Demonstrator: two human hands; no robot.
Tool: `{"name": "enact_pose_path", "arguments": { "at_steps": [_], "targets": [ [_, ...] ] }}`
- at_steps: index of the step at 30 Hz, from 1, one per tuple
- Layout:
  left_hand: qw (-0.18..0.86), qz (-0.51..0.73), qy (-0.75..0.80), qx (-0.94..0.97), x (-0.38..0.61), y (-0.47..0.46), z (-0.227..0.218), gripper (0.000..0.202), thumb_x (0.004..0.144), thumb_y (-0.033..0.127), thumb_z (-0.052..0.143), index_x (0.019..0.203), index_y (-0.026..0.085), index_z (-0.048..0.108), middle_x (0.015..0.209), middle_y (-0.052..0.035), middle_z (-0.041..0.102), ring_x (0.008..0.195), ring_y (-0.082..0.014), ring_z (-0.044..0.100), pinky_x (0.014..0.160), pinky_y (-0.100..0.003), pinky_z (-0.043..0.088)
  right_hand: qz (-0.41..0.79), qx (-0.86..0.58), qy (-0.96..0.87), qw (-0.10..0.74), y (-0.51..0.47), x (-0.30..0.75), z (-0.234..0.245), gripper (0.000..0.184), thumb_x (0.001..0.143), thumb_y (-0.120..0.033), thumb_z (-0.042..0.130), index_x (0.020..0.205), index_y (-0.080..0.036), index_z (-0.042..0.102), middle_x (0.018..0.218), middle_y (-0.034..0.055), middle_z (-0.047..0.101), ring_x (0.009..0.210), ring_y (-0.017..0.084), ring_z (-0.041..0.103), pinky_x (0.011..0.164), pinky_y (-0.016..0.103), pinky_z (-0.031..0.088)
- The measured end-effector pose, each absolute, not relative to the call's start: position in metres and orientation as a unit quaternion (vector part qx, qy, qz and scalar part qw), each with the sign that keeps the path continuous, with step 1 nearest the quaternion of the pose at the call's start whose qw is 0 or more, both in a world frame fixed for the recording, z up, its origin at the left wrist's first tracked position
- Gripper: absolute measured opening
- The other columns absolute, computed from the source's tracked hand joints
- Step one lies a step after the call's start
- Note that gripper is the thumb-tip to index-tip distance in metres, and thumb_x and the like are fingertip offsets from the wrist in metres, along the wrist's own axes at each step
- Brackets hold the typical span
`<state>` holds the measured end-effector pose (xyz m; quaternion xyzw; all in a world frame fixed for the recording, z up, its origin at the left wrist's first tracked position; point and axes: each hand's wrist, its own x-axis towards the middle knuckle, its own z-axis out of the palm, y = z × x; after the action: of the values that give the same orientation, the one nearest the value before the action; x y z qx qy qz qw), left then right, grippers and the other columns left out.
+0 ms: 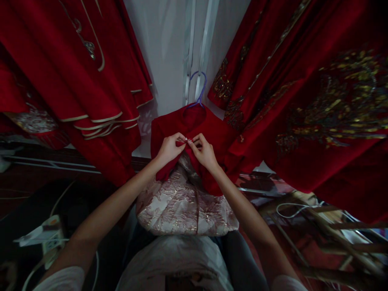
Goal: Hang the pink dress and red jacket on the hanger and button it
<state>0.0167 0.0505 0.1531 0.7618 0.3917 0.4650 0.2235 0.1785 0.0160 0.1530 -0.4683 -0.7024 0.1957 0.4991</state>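
A red jacket (169, 123) hangs in front of me on a purple hanger (200, 93). Both hands meet at its front opening, below the neckline. My left hand (171, 148) pinches one edge of the front, and my right hand (203, 151) pinches the other, fingertips nearly touching. Between the fingertips sits a small shiny fastener (188, 140), too small to make out exactly. Beneath the jacket, a pale pink brocade skirt (182, 202) with a metallic pattern spreads over my lap.
Red garments with pale piping (100, 89) hang at left; red garments with gold embroidery (342, 105) hang at right. A power strip (53, 238) with cables lies lower left. Wooden rungs (336, 242) and a white cable (291, 210) are lower right.
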Motion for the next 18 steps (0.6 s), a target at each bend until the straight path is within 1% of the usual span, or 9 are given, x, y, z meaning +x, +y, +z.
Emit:
{"name": "enact_pose_path", "arguments": {
  "at_steps": [5,9,11,14,16,18],
  "targets": [
    [0.212,0.454,0.364,0.785,0.015,0.050,0.155,0.011,0.073,0.017,0.062,0.085,0.019,0.061,0.085,-0.0019,0.069,0.078,-0.0146,0.065,0.077,-0.029,0.052,0.183,-0.462,-0.703,0.509,0.020,0.184,0.152,0.021,0.084,-0.042,0.055,0.080,-0.023,0.047,0.077,0.0013,0.063,0.068,0.015,0.063,0.057,0.025,0.050],
    [0.249,0.480,0.382,0.749,0.016,0.059,0.143,0.013,0.071,0.021,0.065,0.083,0.018,0.059,0.084,-0.0030,0.068,0.078,-0.0147,0.065,0.077,-0.030,0.052,0.196,-0.439,-0.686,0.545,0.020,0.185,0.151,0.023,0.083,-0.043,0.058,0.080,-0.023,0.046,0.080,0.0014,0.064,0.072,0.015,0.066,0.067,0.028,0.056],
    [0.274,0.495,0.396,0.723,0.017,0.064,0.138,0.015,0.069,0.019,0.066,0.081,0.017,0.058,0.081,-0.0028,0.067,0.075,-0.0143,0.065,0.074,-0.029,0.052,0.203,-0.428,-0.668,0.573,0.019,0.185,0.151,0.023,0.082,-0.042,0.059,0.083,-0.023,0.046,0.080,0.0007,0.064,0.073,0.015,0.067,0.070,0.029,0.056],
    [0.299,0.505,0.396,0.706,0.017,0.068,0.137,0.018,0.067,0.018,0.066,0.082,0.017,0.057,0.079,-0.0024,0.067,0.073,-0.0135,0.065,0.072,-0.029,0.052,0.205,-0.416,-0.654,0.598,0.018,0.184,0.154,0.026,0.081,-0.041,0.062,0.097,-0.024,0.048,0.081,0.0000,0.064,0.074,0.015,0.067,0.071,0.029,0.056],
    [0.303,0.507,0.389,0.707,0.017,0.068,0.139,0.018,0.067,0.019,0.067,0.083,0.017,0.058,0.081,-0.0029,0.068,0.073,-0.0134,0.065,0.073,-0.029,0.052,0.209,-0.411,-0.665,0.588,0.018,0.185,0.156,0.026,0.082,-0.041,0.061,0.100,-0.025,0.051,0.084,0.0007,0.066,0.076,0.015,0.067,0.074,0.030,0.056],
    [0.303,0.511,0.390,0.703,0.018,0.068,0.141,0.017,0.067,0.021,0.068,0.082,0.017,0.061,0.082,-0.0039,0.069,0.074,-0.0141,0.065,0.074,-0.029,0.053,0.220,-0.406,-0.682,0.567,0.018,0.186,0.157,0.023,0.083,-0.042,0.059,0.096,-0.024,0.055,0.087,0.0017,0.067,0.078,0.015,0.067,0.077,0.030,0.056]
  ]
}}
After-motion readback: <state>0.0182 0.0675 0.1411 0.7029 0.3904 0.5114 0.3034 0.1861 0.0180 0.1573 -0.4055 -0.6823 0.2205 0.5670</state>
